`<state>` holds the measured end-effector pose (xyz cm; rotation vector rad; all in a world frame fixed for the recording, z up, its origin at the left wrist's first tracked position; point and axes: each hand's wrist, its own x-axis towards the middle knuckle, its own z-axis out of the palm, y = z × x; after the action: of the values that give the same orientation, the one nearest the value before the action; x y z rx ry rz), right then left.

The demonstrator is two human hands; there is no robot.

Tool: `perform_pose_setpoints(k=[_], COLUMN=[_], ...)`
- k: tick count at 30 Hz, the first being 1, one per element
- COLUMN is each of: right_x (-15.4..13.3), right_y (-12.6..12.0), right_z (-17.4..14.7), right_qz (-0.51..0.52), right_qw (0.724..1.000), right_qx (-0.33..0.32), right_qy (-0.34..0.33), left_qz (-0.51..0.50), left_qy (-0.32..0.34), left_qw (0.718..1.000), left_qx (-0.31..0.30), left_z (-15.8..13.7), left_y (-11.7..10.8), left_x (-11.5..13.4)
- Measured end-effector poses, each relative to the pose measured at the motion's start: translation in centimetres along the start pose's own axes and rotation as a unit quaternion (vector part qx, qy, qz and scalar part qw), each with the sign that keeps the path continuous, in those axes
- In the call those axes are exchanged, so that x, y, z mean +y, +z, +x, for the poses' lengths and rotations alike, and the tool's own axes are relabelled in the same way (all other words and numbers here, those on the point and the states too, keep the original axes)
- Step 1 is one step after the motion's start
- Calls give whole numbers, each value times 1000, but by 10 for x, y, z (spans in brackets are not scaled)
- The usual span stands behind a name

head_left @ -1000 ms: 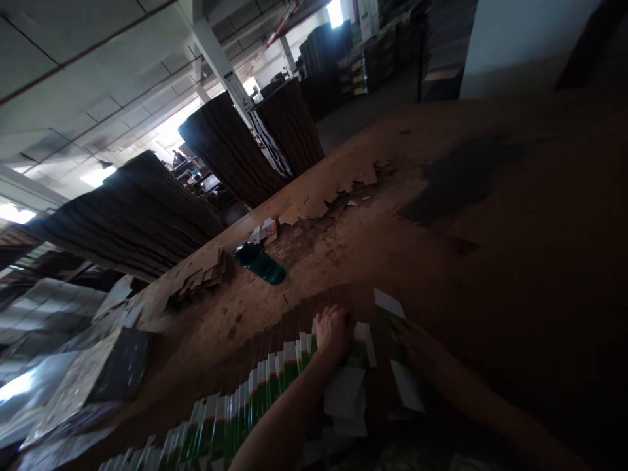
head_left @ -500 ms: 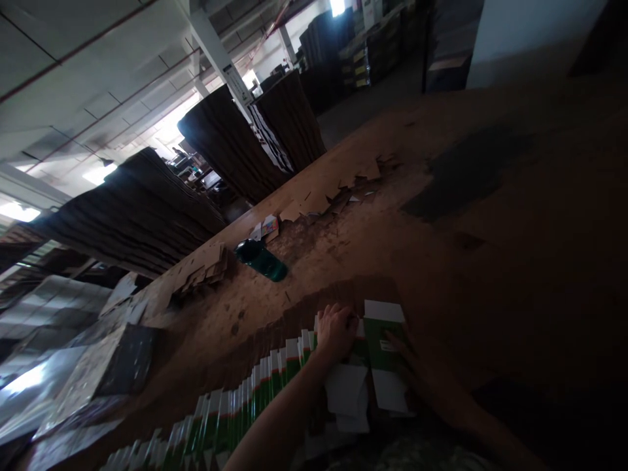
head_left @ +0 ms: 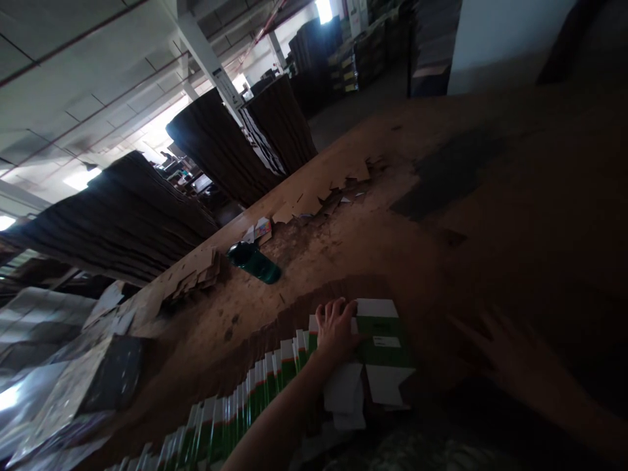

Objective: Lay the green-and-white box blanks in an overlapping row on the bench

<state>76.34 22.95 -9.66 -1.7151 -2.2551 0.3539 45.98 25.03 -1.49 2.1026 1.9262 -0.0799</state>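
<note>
A long overlapping row of flat green and white cartons (head_left: 255, 386) runs from the lower left towards the middle of the table. At its right end lies a flat carton (head_left: 385, 350) with a small white label on its green panel. My left hand (head_left: 336, 330) rests on the cartons beside that one, its bent fingers hooked over their far edge and its thumb reaching towards the green panel. To the right of the carton, my right hand (head_left: 510, 350) hovers over the dark tabletop, blurred, fingers spread, holding nothing.
A green bottle (head_left: 255, 261) lies beyond the row on the brown table (head_left: 314, 261). Cardboard scraps (head_left: 338, 196) and a small cardboard pile (head_left: 196, 278) lie along the far edge. Plastic-wrapped stacks (head_left: 98, 379) stand at left; tall cardboard stacks (head_left: 226, 144) rise behind.
My right hand has left the labelled carton and moved right, fingers spreading. My left hand stays on the cartons. The view has shifted slightly.
</note>
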Motion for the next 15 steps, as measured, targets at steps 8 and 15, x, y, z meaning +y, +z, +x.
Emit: perform_pose_setpoints(k=[8,15], right_x=[-118,-96], right_y=[-92,-55], right_z=[39,33], right_qz=[342,242], right_qw=[927,950], right_qx=[-154,-196], right_qy=[-15,25], left_qz=[-142,0], left_qy=[-62,-15], left_qw=[988,1000], left_qx=[21,24], left_z=[6,8], left_y=[-45,-40], left_x=[7,5])
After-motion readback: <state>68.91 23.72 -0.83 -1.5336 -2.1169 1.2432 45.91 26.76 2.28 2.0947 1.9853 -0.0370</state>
